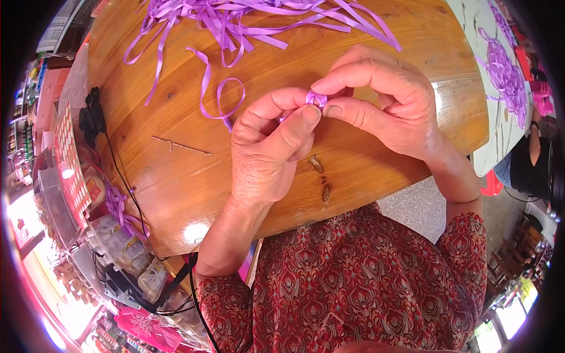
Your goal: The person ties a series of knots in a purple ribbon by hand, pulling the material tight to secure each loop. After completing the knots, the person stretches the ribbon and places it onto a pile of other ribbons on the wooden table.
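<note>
A bright pink bag (147,327) at the lower left carries a pale printed design, and a white card (72,159) with rows of orange-red spots stands along the table's left side; any lettering on either is probably too small and warped by the lens to make out. Below the card, clear plastic boxes (120,244) hold pale contents that are blurred. Beside them hangs a tangle of purple ribbon (119,209).

Over the varnished brown wooden table (365,170), the left hand (265,141) pinches a small loop of shiny purple ribbon (318,97) between thumb and forefinger. The right hand (382,100) meets the loop from the other side, forefinger on its top and thumb at its right edge; whether these two fingers grip it, I cannot tell. A curling purple strand (205,88) lies on the wood near the left hand. A large heap of purple ribbons (218,17) spreads across the far edge, and a thin twisted rod (179,145) lies to the left. Another purple ribbon bundle (505,73) rests on a white, grey-veined surface (471,20) at right.
</note>
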Available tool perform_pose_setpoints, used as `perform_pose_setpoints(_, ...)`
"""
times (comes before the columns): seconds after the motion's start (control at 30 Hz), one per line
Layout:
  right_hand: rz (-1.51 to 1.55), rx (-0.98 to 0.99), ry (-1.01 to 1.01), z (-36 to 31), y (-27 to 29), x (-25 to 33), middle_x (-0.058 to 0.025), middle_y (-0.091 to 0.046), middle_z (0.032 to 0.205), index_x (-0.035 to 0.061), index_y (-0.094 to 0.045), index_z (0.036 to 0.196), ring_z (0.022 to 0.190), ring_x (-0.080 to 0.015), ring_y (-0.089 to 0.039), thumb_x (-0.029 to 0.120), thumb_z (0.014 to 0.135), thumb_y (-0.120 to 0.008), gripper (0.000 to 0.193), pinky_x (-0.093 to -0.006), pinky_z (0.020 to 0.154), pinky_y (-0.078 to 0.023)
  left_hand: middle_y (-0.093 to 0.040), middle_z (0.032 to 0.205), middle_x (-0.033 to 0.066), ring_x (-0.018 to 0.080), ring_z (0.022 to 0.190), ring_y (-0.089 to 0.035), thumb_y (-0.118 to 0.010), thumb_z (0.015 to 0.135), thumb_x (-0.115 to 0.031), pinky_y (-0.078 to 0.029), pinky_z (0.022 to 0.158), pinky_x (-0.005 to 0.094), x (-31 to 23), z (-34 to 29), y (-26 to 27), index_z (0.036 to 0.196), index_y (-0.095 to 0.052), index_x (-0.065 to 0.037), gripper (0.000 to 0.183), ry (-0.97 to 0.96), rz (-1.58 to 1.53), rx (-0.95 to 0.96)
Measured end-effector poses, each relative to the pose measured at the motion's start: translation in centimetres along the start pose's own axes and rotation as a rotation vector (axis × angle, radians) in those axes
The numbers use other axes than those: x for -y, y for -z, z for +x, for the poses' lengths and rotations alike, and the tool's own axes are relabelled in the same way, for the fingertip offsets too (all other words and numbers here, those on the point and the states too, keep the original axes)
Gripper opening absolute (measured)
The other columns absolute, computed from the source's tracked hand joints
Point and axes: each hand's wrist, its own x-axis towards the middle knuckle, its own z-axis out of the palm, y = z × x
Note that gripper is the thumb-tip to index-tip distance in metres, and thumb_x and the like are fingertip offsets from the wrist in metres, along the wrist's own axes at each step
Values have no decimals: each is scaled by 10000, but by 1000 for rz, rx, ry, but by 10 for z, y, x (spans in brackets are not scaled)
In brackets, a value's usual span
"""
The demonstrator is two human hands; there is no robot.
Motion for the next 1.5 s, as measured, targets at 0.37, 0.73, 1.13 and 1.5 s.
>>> perform_pose_setpoints(0.37,67,18,-9,1,0,-2,-71,-605,829,31,-665,926,745,-172,-590,-23,709,-716,230,-257,633,-455,-568,724,-25,12,509,-326,-581,871,-31,-227,437,183,3,0,1,1003,-630,-32,141,19,-189,21)
perform_pose_setpoints(0.73,366,80,-129,-4,4,-7,-69,-568,866,10,-609,861,794,-133,-537,-64,753,-667,143,-237,697,-430,-610,783,-10,20,490,-314,-583,870,-37,-227,435,193,2,0,4,1017,-626,-23,154,138,-280,54)
perform_pose_setpoints(1.13,23,72,15,1,11,-3,-86,-587,886,-2,-644,959,774,-158,-564,-56,738,-674,229,-253,670,-448,-644,858,13,10,496,-325,-587,868,-27,-228,426,185,4,0,4,1001,-629,-20,140,84,-197,17)
perform_pose_setpoints(1.5,-60,21,9,-1,10,-1,-50,-606,761,13,-617,814,713,-157,-586,1,772,-662,63,-258,631,-454,-635,853,-11,8,615,-458,-645,832,-20,-363,522,161,-5,-2,-9,975,-648,-18,143,88,122,-109)
